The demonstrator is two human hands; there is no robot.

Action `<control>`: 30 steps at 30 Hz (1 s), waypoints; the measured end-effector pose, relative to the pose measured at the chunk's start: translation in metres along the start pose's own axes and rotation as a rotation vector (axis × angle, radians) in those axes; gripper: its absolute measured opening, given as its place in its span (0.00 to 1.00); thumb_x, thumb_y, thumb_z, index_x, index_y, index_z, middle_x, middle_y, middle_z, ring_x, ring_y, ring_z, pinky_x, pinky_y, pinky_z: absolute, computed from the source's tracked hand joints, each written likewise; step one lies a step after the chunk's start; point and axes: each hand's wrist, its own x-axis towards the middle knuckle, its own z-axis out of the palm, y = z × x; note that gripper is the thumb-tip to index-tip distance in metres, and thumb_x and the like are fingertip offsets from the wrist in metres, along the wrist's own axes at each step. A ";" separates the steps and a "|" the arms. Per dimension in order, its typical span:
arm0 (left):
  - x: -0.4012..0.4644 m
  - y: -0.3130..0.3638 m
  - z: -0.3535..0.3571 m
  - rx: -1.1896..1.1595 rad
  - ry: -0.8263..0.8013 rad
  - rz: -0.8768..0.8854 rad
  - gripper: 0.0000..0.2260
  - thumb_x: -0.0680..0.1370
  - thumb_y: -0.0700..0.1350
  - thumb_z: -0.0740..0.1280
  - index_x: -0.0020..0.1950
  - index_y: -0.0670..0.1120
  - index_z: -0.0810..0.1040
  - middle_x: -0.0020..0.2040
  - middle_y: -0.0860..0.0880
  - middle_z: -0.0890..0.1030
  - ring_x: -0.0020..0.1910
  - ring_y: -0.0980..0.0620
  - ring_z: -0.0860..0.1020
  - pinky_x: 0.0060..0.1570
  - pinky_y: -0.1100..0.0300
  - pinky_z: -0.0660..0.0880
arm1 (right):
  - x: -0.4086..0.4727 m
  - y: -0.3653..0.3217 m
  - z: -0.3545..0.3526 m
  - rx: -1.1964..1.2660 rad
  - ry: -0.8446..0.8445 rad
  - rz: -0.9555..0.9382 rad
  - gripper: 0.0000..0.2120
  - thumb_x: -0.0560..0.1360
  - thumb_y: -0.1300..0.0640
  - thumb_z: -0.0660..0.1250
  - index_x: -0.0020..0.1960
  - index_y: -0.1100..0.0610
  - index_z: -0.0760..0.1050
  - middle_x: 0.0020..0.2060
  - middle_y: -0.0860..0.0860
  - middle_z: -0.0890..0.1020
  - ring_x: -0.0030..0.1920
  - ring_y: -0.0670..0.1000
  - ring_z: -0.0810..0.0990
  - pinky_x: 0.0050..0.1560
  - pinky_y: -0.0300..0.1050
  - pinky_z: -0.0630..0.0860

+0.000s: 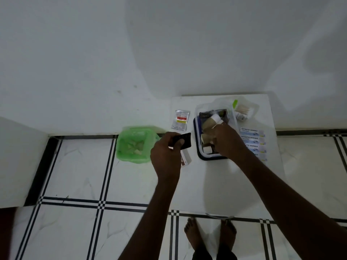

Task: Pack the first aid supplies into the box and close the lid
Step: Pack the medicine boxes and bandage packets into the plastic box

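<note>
The white surface [216, 184] stands against the wall, small and low, with the person's bare feet at its near edge. On the floor to its left sits a green bin [134, 145] with scraps inside.

On the surface, toward the far side, is the box [197, 139], a clear tub resting on what looks like its dark blue lid, so the lid is not yet on. It is already fairly full: tan bandage rolls [207, 124] and something dark at the back. Behind the box lies a bundle of wooden sticks [244, 109] in clear wrap. To the right of the box, a row of antiseptic bandage strips [252, 137] lies loose, partly under the right forearm. To the left of the box lies a foil sachet [180, 119], and nearer, a small carton [185, 159] peeks out beneath the left hand.

The right hand [228, 141] is down inside the box, fingers curled around the rolls; whether it grips one or only presses them down, I cannot tell. The left hand [166, 152] hangs just left of the box, pinching a dark flat packet [183, 140] between thumb and fingers, its long side running roughly left to right.

The packet looks next to go in. The box lies directly to the right of the left hand, close by, so a short sideways carry should do, provided the right hand makes room.
</note>
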 end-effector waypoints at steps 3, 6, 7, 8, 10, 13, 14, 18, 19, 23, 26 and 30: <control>0.023 0.014 0.010 0.017 -0.007 0.068 0.08 0.72 0.45 0.69 0.50 0.51 0.84 0.42 0.51 0.86 0.42 0.52 0.82 0.44 0.54 0.78 | -0.005 0.002 -0.005 0.021 0.036 -0.003 0.23 0.67 0.63 0.73 0.62 0.57 0.77 0.53 0.57 0.83 0.53 0.60 0.81 0.53 0.50 0.78; 0.049 0.037 0.026 0.102 -0.069 0.144 0.08 0.73 0.43 0.70 0.51 0.50 0.85 0.45 0.51 0.86 0.41 0.54 0.81 0.42 0.64 0.71 | -0.006 0.004 -0.004 0.009 0.082 -0.023 0.21 0.67 0.60 0.75 0.59 0.58 0.77 0.53 0.57 0.82 0.55 0.59 0.79 0.52 0.50 0.76; 0.055 0.046 0.033 0.156 -0.090 0.179 0.08 0.74 0.42 0.70 0.51 0.50 0.85 0.46 0.51 0.84 0.40 0.55 0.80 0.40 0.66 0.67 | -0.006 0.004 -0.004 0.005 0.088 -0.031 0.20 0.67 0.60 0.74 0.59 0.58 0.77 0.54 0.57 0.82 0.56 0.58 0.78 0.53 0.51 0.76; 0.062 0.053 0.041 0.213 -0.115 0.213 0.08 0.74 0.42 0.70 0.51 0.50 0.85 0.46 0.49 0.82 0.40 0.54 0.78 0.40 0.65 0.65 | -0.007 0.005 -0.004 0.001 0.089 -0.035 0.20 0.68 0.59 0.74 0.59 0.58 0.77 0.54 0.57 0.81 0.57 0.58 0.77 0.54 0.51 0.76; 0.073 0.061 0.057 0.360 -0.184 0.305 0.08 0.75 0.42 0.69 0.52 0.48 0.85 0.47 0.47 0.79 0.42 0.50 0.77 0.39 0.61 0.66 | -0.008 0.007 -0.002 0.012 0.101 -0.033 0.20 0.69 0.59 0.72 0.61 0.59 0.77 0.56 0.57 0.81 0.58 0.59 0.77 0.56 0.52 0.75; 0.085 0.066 0.080 0.625 -0.226 0.457 0.05 0.73 0.42 0.71 0.47 0.49 0.84 0.43 0.48 0.81 0.43 0.47 0.78 0.35 0.59 0.66 | -0.012 0.011 0.002 0.042 0.206 -0.060 0.18 0.71 0.60 0.68 0.59 0.64 0.78 0.54 0.61 0.82 0.55 0.62 0.79 0.53 0.54 0.78; 0.087 0.066 0.084 0.701 -0.220 0.491 0.04 0.69 0.41 0.75 0.42 0.49 0.84 0.38 0.49 0.81 0.39 0.47 0.78 0.32 0.60 0.64 | -0.013 0.012 0.003 0.039 0.233 -0.077 0.17 0.71 0.59 0.66 0.58 0.65 0.78 0.53 0.62 0.82 0.53 0.63 0.80 0.51 0.54 0.79; 0.089 0.067 0.095 0.904 -0.279 0.567 0.15 0.52 0.39 0.81 0.26 0.48 0.76 0.21 0.51 0.74 0.26 0.50 0.73 0.28 0.63 0.57 | -0.014 0.014 0.006 -0.009 0.193 -0.096 0.20 0.66 0.62 0.75 0.57 0.65 0.79 0.48 0.63 0.84 0.49 0.64 0.82 0.48 0.55 0.81; 0.088 0.067 0.095 0.911 -0.282 0.582 0.15 0.51 0.38 0.81 0.24 0.48 0.76 0.20 0.50 0.73 0.25 0.51 0.73 0.27 0.64 0.56 | -0.013 0.014 0.006 -0.017 0.171 -0.093 0.21 0.65 0.62 0.77 0.57 0.64 0.80 0.48 0.62 0.85 0.49 0.64 0.83 0.48 0.55 0.81; 0.087 0.072 0.095 0.896 -0.291 0.635 0.16 0.47 0.38 0.81 0.19 0.46 0.74 0.18 0.48 0.71 0.20 0.50 0.71 0.23 0.67 0.61 | -0.011 0.016 0.004 -0.015 0.161 -0.079 0.22 0.64 0.61 0.77 0.57 0.64 0.79 0.50 0.62 0.85 0.52 0.64 0.82 0.51 0.56 0.80; 0.093 0.066 0.100 0.942 -0.309 0.638 0.13 0.52 0.38 0.80 0.21 0.46 0.75 0.19 0.48 0.73 0.25 0.49 0.74 0.27 0.64 0.60 | -0.011 0.015 0.004 -0.024 0.161 -0.075 0.22 0.63 0.62 0.79 0.56 0.64 0.80 0.50 0.62 0.85 0.52 0.64 0.83 0.53 0.57 0.80; 0.091 0.064 0.104 1.020 -0.324 0.664 0.04 0.66 0.37 0.72 0.31 0.42 0.79 0.28 0.45 0.79 0.39 0.43 0.78 0.35 0.58 0.63 | -0.010 0.015 0.006 -0.063 0.169 -0.100 0.21 0.61 0.61 0.80 0.53 0.63 0.82 0.45 0.61 0.86 0.47 0.63 0.84 0.50 0.56 0.80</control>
